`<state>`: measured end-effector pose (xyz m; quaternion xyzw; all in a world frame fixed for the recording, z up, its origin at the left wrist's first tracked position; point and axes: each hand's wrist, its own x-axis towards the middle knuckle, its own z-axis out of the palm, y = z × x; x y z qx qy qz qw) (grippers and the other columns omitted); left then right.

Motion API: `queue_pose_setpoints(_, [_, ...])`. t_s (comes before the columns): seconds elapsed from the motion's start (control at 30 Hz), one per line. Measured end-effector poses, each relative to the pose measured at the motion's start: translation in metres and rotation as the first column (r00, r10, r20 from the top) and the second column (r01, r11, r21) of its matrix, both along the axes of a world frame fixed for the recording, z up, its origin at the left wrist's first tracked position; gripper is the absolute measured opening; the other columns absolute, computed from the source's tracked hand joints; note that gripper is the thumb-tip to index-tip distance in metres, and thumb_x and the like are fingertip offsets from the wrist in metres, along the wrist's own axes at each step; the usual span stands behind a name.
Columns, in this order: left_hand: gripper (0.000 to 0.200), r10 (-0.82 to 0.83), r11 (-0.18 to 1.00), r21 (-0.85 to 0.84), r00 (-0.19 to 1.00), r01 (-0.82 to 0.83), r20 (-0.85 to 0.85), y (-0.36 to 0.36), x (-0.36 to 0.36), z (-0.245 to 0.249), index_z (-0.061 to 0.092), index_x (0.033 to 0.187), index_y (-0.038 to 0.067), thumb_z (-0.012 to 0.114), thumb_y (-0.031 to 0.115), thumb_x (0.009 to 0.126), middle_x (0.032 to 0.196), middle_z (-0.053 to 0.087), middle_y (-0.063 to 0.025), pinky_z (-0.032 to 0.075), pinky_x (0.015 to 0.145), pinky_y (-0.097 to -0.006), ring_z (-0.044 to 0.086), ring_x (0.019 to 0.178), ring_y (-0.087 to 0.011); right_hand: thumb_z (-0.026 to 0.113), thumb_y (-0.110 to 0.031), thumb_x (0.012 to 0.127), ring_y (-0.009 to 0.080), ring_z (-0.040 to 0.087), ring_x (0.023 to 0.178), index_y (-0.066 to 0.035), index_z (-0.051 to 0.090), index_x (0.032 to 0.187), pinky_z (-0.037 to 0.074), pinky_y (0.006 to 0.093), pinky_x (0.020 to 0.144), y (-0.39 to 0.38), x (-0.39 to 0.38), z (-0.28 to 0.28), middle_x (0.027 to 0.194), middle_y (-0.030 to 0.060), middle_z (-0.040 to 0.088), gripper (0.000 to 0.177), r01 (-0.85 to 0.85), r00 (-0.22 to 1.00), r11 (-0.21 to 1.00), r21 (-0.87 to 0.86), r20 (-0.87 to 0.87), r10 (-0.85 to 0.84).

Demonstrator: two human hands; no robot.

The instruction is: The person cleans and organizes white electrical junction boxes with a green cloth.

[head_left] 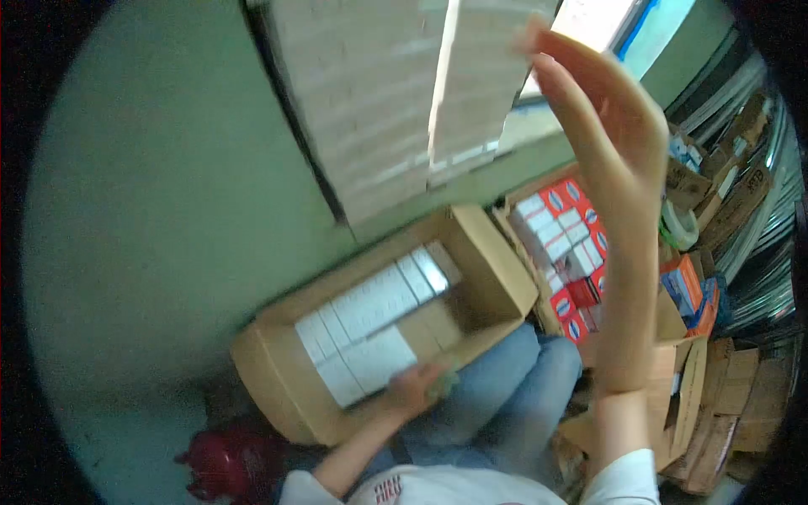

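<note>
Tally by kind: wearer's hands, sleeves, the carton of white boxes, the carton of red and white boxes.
Hands: 2 (left hand, right hand)
White sleeves: 2
Carton of white boxes: 1
Carton of red and white boxes: 1
Total: 6

The bare right hand point(627, 126) is raised at two o'clock, fingers and thumb curved, tips blurred. At six o'clock, the bare left hand point(410, 390) is by the near wall of an open brown cardboard carton point(497, 265) holding white rectangular boxes point(370, 307). Small red-and-white boxes point(572, 202) sit at three o'clock.
</note>
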<state>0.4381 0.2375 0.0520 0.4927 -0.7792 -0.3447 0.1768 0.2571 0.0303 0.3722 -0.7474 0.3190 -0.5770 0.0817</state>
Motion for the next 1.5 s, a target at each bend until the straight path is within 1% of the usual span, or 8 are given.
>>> queue_pose_setpoints(0.07, [0.034,0.193,0.976,0.144,0.95,-0.161,-0.247,-0.009,0.002,0.017,0.062,0.119,0.019,0.058,0.018,0.085,0.106,0.062,-0.0119,0.052,0.083,-0.042,0.062,0.095,-0.036,0.056,-0.018,0.094,0.0265,0.066,0.09,0.005,0.068,0.098,0.051,0.0333,0.079,0.077,0.027,-0.033,0.092,0.0175,0.069,0.026,-0.658,0.731,0.703,0.27,0.453,0.51])
queue_pose_setpoints(0.13, [0.031,0.159,0.972,0.188,0.984,-0.141,-0.081,-0.008,0.008,-0.053,0.063,0.115,0.015,0.058,0.016,0.085,0.108,0.06,-0.0143,0.049,0.089,-0.0419,0.061,0.098,-0.0361,0.049,-0.017,0.097,0.0357,0.063,0.091,0.006,0.064,0.09,0.05,0.0399,0.082,0.127,0.055,-0.071,0.095,0.0241,0.065,0.028,-0.98,0.098,0.199,-0.031,0.79,0.605])
queue_pose_setpoints(0.3, [0.028,0.161,0.935,0.323,0.987,-0.149,-0.01,-0.036,0.032,-0.024,0.063,0.108,0.005,0.056,0.008,0.081,0.1,0.066,-0.0152,0.049,0.087,-0.0388,0.063,0.098,-0.033,0.039,-0.043,0.1,0.0265,0.06,0.055,0.0,0.064,0.092,0.048,0.0342,0.046,0.208,0.11,-0.04,0.073,0.0183,0.063,0.05,-0.764,-0.299,0.559,-0.323,0.944,0.138])
queue_pose_setpoints(0.5, [0.037,-0.357,0.926,0.314,0.751,0.207,0.556,-0.063,0.016,-0.057,0.062,0.116,0.014,0.059,0.015,0.079,0.093,0.07,-0.0128,0.052,0.069,-0.0419,0.068,0.085,-0.0289,0.041,-0.052,0.097,0.027,0.058,0.055,0.002,0.064,0.088,0.047,0.0338,0.047,0.256,0.149,-0.081,0.072,0.0175,0.062,0.059,-0.364,-0.902,0.238,-0.9,0.405,0.151])
queue_pose_setpoints(0.67, [0.034,-0.465,0.875,0.333,0.415,0.352,0.782,-0.059,-0.002,-0.159,0.064,0.116,0.015,0.058,0.019,0.083,0.09,0.072,-0.0054,0.049,0.054,-0.0407,0.07,0.081,-0.0232,0.04,-0.048,0.098,0.0268,0.057,0.055,0.0,0.063,0.092,0.046,0.0341,0.047,0.248,0.126,-0.072,0.072,0.0187,0.061,0.054,-0.586,-0.719,0.372,-0.72,0.673,0.171])
queue_pose_setpoints(0.87, [0.026,-0.534,0.828,0.449,0.227,0.334,0.815,-0.07,-0.024,-0.141,0.07,0.104,0.013,0.058,0.019,0.082,0.1,0.072,-0.0034,0.048,0.059,-0.0363,0.07,0.086,-0.0218,0.038,-0.043,0.099,0.0267,0.056,0.055,-0.003,0.063,0.097,0.045,0.0344,0.047,0.241,0.101,-0.066,0.072,0.0202,0.061,0.047,-0.65,-0.579,0.491,-0.58,0.796,0.174])
queue_pose_setpoints(1.33, [0.037,-0.277,0.958,0.22,0.791,0.184,0.545,-0.131,-0.014,0.113,0.068,0.101,0.005,0.061,0.03,0.075,0.084,0.068,-0.0195,0.052,0.073,-0.0427,0.068,0.08,-0.0335,0.033,-0.031,0.103,0.0264,0.052,0.054,-0.01,0.063,0.109,0.042,0.0352,0.047,0.247,0.037,-0.03,0.072,0.0237,0.059,0.037,-0.531,-0.452,0.748,-0.399,0.88,0.149])
queue_pose_setpoints(1.5, [0.028,0.0,0.997,0.081,1.0,0.002,-0.016,-0.133,-0.039,0.148,0.064,0.1,0.0,0.057,0.018,0.08,0.075,0.067,-0.0141,0.049,0.064,-0.0334,0.065,0.068,-0.0216,0.031,-0.027,0.104,0.0263,0.051,0.054,-0.012,0.063,0.114,0.041,0.0355,0.047,0.255,0.008,-0.009,0.072,0.0249,0.059,0.036,-0.418,-0.46,0.866,-0.277,0.886,0.061])
